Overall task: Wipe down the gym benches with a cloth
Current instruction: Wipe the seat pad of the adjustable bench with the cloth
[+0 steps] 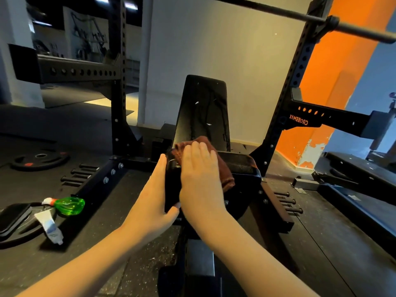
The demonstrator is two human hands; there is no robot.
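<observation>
A black gym bench stands in the middle of a squat rack, its backrest [203, 112] raised steeply and its seat pad [242, 166] low in front of it. A brown cloth [225, 168] lies over the left part of the seat pad. My right hand [199, 179] presses flat on the cloth with straight fingers. My left hand [156, 189] rests against the seat pad's left side, thumb up along its edge and fingers under its front corner.
The black rack uprights [120, 103] flank the bench, with a barbell [321, 18] across the top. On the left floor lie a green spray bottle [68, 205], a white tube [50, 227] and a weight plate [39, 160]. Another bench [360, 168] stands at right.
</observation>
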